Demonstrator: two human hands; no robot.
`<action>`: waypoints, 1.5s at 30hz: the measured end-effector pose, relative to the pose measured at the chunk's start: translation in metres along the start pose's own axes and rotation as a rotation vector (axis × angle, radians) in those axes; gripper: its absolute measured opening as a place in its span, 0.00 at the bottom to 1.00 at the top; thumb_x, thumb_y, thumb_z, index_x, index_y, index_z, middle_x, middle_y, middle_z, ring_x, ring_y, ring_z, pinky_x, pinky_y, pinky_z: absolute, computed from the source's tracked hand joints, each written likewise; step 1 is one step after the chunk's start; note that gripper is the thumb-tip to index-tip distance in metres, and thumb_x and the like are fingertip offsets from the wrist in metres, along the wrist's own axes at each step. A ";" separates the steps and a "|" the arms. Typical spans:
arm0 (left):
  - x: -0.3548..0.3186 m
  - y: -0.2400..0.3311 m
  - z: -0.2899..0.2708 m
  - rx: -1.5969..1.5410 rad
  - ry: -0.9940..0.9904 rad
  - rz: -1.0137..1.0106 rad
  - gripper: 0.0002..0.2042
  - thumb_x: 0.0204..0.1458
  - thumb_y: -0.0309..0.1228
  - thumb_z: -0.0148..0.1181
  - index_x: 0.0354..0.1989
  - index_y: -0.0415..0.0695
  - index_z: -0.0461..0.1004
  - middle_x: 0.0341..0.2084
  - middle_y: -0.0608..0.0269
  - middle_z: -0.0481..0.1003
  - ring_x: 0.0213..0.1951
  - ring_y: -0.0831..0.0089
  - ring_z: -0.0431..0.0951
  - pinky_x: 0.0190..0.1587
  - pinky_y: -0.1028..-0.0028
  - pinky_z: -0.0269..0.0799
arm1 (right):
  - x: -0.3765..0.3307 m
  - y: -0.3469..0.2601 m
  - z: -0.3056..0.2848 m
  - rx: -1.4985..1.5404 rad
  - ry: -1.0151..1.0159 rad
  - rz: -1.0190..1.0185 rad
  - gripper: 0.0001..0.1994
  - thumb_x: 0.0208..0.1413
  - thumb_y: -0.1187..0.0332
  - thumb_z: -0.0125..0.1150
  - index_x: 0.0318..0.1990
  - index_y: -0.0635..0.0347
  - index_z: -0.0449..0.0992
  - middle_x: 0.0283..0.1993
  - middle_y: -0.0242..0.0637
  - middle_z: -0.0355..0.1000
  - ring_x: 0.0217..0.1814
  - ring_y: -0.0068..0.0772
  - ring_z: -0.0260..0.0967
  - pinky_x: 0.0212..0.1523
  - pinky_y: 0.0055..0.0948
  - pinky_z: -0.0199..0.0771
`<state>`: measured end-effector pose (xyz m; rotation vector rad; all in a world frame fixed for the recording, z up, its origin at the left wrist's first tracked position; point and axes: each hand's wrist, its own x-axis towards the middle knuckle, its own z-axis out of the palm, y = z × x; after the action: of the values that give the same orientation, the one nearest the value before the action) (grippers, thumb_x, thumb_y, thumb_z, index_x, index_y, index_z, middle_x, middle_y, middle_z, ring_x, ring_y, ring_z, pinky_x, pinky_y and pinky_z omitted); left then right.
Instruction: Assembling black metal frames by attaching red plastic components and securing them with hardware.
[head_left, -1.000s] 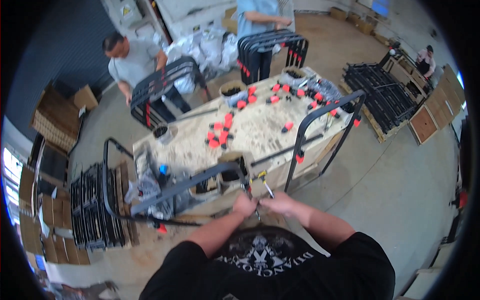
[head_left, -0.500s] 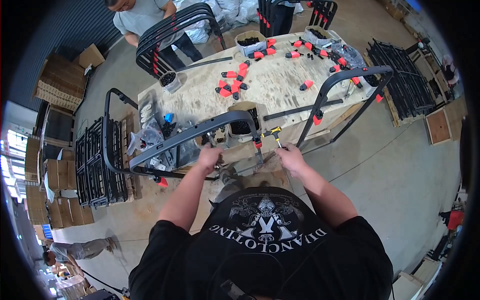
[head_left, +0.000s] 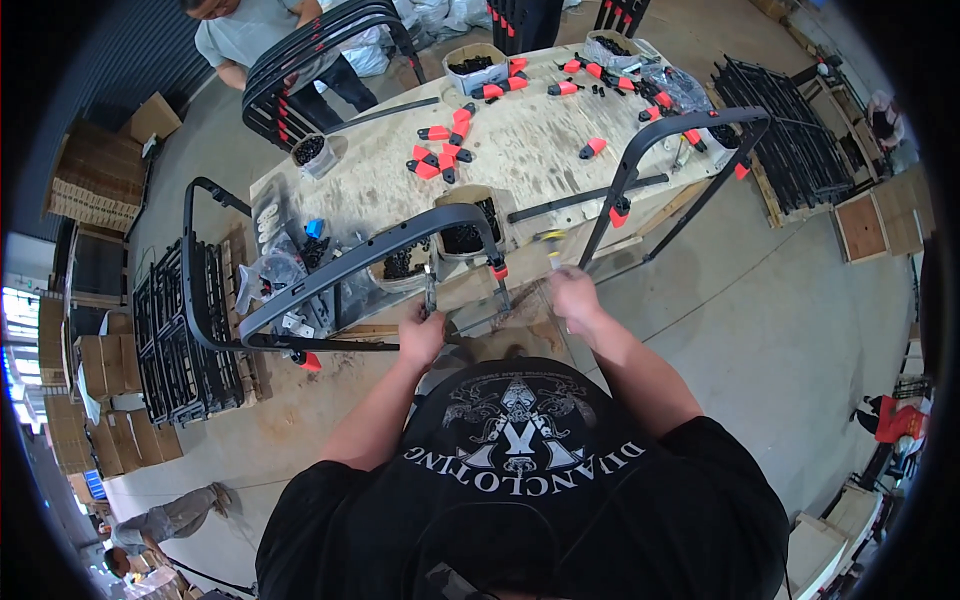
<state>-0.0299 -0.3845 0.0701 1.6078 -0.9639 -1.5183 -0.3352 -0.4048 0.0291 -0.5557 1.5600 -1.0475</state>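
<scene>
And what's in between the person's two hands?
Between the left hand and right hand, the head view shows a frame leg's lower end, with a red fitting just above it.

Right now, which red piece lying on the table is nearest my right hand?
The red piece lying alone, right of centre on the table; others lie farther from your right hand.

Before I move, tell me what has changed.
The left hand and right hand, together a second ago, have parted, the left moving leftward. The left holds a metal tool upright; the right keeps its yellow-and-black tool. The red-and-black pieces stay on the table.
</scene>
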 end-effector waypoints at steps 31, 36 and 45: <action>-0.036 -0.018 -0.048 0.304 -0.298 -0.151 0.21 0.57 0.33 0.61 0.55 0.32 0.72 0.38 0.55 0.81 0.37 0.71 0.80 0.42 0.72 0.76 | 0.073 -0.053 0.043 -0.783 -0.014 -0.256 0.25 0.55 0.62 0.63 0.51 0.75 0.68 0.47 0.68 0.74 0.54 0.66 0.73 0.55 0.49 0.74; -0.059 -0.045 -0.085 0.254 -0.108 -0.274 0.19 0.57 0.34 0.60 0.53 0.34 0.75 0.35 0.59 0.80 0.33 0.74 0.79 0.38 0.73 0.76 | 0.133 -0.077 0.061 -0.965 -0.121 -0.360 0.26 0.53 0.63 0.61 0.54 0.75 0.68 0.50 0.66 0.74 0.56 0.62 0.73 0.58 0.48 0.73; -0.078 -0.074 -0.152 0.493 0.319 -0.126 0.19 0.57 0.32 0.61 0.53 0.35 0.74 0.37 0.57 0.81 0.37 0.68 0.80 0.42 0.70 0.75 | 0.092 -0.030 0.053 -0.832 0.156 -0.581 0.27 0.50 0.63 0.62 0.55 0.70 0.70 0.53 0.61 0.73 0.53 0.62 0.72 0.58 0.46 0.73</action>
<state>0.1225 -0.2804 0.0496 2.2143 -1.1238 -1.0979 -0.3149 -0.5105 0.0066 -1.5981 2.0158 -0.8192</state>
